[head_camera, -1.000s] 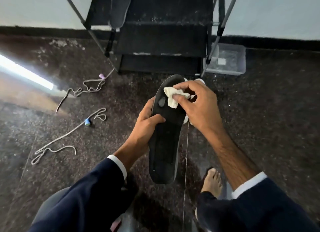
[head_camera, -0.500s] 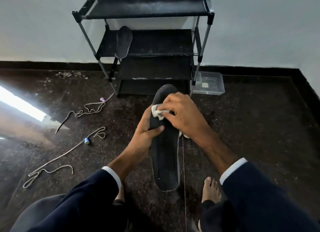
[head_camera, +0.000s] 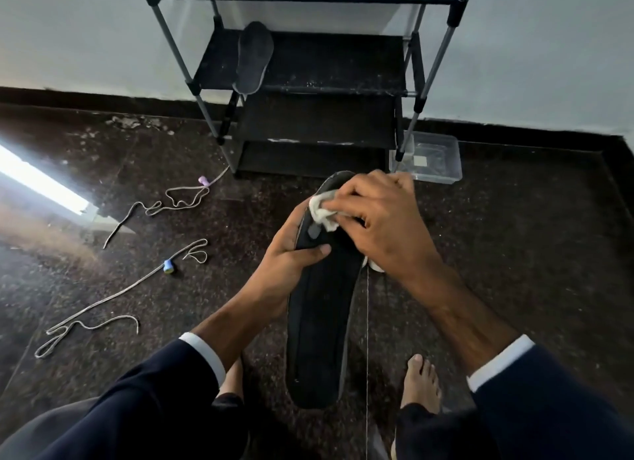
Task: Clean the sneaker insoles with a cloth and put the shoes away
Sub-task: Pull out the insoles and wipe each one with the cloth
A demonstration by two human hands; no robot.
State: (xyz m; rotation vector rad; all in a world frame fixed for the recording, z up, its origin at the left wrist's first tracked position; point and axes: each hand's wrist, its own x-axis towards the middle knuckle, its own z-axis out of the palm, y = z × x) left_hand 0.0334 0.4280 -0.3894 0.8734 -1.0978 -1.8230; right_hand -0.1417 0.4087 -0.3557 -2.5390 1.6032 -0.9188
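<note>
A long black insole (head_camera: pixel 319 326) is held upright-lengthwise in front of me, toe end pointing away. My left hand (head_camera: pixel 286 264) grips its left edge near the toe, thumb lying across the top face. My right hand (head_camera: pixel 380 226) holds a small crumpled white cloth (head_camera: pixel 323 212) and presses it on the insole's toe area. A grey spot (head_camera: pixel 313 231) shows on the insole just below the cloth. A second dark insole (head_camera: pixel 253 59) lies on the middle shelf of the black shoe rack (head_camera: pixel 308 68). No sneaker can be seen.
Two loose shoelaces (head_camera: pixel 178 199) (head_camera: pixel 99 308) with coloured beads lie on the dark speckled floor at left. A clear plastic box (head_camera: pixel 429 161) sits beside the rack's right leg. My bare feet (head_camera: pixel 420 384) are on the floor below the insole. A bright light strip (head_camera: pixel 37 182) glares at far left.
The view has tilted upward, so more of the rack shows. My right hand has shifted the cloth a little leftward over the insole's toe; my left hand keeps its grip.
</note>
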